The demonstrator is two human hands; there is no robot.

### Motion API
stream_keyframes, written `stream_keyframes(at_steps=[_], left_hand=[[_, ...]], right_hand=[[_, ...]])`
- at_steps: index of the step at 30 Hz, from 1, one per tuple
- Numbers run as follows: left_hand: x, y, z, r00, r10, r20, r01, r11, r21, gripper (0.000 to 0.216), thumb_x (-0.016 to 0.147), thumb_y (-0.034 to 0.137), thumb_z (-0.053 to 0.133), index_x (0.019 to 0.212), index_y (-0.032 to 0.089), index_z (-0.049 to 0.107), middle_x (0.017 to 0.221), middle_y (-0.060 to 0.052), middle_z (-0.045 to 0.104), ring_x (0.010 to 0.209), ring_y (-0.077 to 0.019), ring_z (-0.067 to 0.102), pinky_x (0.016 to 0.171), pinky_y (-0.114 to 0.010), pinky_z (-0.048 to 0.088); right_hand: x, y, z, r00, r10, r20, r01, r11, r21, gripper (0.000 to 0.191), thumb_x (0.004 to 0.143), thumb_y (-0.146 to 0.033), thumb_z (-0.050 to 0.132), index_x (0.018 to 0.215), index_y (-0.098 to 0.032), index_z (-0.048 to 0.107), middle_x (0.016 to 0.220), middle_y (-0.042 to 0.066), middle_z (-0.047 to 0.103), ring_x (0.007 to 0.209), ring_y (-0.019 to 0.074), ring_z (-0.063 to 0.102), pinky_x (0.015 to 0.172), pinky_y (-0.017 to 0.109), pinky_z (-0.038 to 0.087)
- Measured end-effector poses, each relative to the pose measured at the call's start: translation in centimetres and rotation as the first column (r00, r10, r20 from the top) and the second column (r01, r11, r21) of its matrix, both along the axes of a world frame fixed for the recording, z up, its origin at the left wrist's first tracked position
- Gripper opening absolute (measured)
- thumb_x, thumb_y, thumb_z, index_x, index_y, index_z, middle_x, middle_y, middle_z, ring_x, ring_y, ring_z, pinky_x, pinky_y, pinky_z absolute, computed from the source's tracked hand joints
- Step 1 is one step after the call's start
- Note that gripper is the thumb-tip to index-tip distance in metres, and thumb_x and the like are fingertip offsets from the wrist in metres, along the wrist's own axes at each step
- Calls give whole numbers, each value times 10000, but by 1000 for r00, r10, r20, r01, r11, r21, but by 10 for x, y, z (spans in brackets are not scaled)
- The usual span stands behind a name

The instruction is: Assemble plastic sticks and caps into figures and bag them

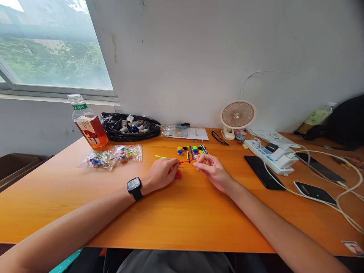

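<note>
My left hand (162,173), with a black watch on its wrist, pinches one end of a thin red plastic stick (186,162). At the stick's other end are the curled fingers of my right hand (212,171), thumb and forefinger close around the tip. A red disc (178,174) lies on the table beside my left fingertips, partly covered by them. Behind that hand a bright green arrow-tipped stick (160,156) shows in part. Just beyond both hands lie small coloured discs (179,150) and several sticks (190,152) in yellow, blue and other colours.
Clear bags of coloured parts (126,152) lie left, near a tea bottle (90,127). Behind are a black bag of grey pieces (113,129), papers (199,134) and a small fan (238,115). A power strip (267,156), phones (314,192) and loose cables occupy the right.
</note>
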State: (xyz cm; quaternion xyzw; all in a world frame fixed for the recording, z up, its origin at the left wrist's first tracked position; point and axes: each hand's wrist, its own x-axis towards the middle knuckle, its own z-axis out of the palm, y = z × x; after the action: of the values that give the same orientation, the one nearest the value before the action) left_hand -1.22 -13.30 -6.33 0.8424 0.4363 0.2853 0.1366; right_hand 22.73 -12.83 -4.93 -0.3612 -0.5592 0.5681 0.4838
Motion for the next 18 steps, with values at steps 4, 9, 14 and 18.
stream_keyframes(at_steps=[4, 9, 14, 18], left_hand=[[-2, 3, -2, 989, 131, -68, -126, 989, 78, 239, 1058, 270, 487, 959, 223, 700, 821, -44, 754, 792, -222, 706, 722, -308, 475], [-6, 10, -8, 983, 158, -95, -145, 981, 129, 232, 1053, 292, 513, 986, 221, 723, 861, -55, 738, 780, -232, 677, 685, -325, 442], [-6, 8, -7, 999, 20, -48, -14, 990, 140, 214, 1051, 230, 511, 1028, 224, 724, 910, -37, 765, 828, -213, 699, 751, -316, 469], [-6, 5, -5, 997, -68, -28, 71, 985, 158, 198, 1036, 197, 512, 1019, 218, 708, 916, -36, 763, 826, -203, 702, 750, -305, 473]], right_hand=[[-1, 4, -5, 996, -76, 54, 73, 996, 45, 360, 668, -385, 929, 627, -203, 620, 849, 15, 551, 860, 190, 531, 732, 295, 415], [0, 5, -7, 992, -97, 86, 93, 994, 51, 366, 640, -363, 921, 601, -197, 597, 827, 11, 546, 829, 184, 516, 716, 290, 398], [0, 5, -10, 980, -119, 161, 108, 991, 77, 349, 737, -457, 879, 746, -196, 647, 769, -13, 542, 695, 139, 464, 643, 276, 369], [-2, 8, -16, 965, -145, 218, 123, 986, 113, 433, 826, -573, 796, 1040, -213, 682, 924, 10, 604, 660, 131, 512, 603, 278, 419]])
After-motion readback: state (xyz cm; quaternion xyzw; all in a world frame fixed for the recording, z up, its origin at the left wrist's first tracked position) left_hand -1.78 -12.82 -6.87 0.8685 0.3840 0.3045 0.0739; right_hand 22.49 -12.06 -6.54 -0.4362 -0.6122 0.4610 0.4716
